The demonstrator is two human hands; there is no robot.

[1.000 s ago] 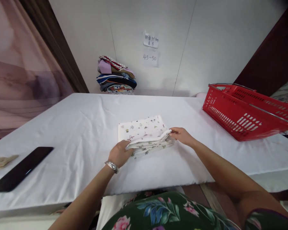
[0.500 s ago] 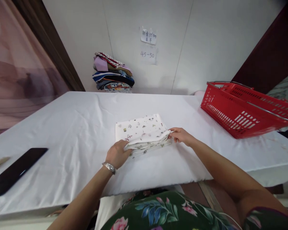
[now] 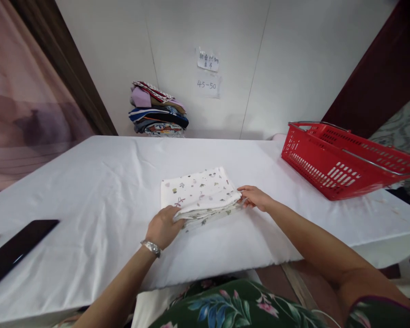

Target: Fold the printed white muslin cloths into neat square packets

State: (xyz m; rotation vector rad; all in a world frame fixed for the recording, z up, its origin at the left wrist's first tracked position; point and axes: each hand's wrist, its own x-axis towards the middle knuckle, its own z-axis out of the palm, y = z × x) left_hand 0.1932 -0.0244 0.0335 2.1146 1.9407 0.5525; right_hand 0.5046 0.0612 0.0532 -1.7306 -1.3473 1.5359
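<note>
A white cloth (image 3: 198, 189) with small leaf and plant prints lies folded in several layers on the white-covered table (image 3: 116, 182). My left hand (image 3: 164, 226), a silver bracelet at its wrist, grips the near left corner of the folded cloth, thumb below and fingers on top. At the near right corner, my right hand (image 3: 254, 198) pinches the layered edge between thumb and fingers. Between the hands the near edge is slightly lifted, and its stacked layers show. The far part of the cloth rests flat.
A red plastic basket (image 3: 328, 168) with metal handles stands on the right of the table. At the back left sits a pile of folded fabrics (image 3: 159, 111). A black phone-like slab (image 3: 20, 248) lies at the left. Handwritten paper signs (image 3: 208, 84) hang on the wall.
The near edge of the cloth has come down a little, with both hands still on its corners. The whole view has shifted slightly.
</note>
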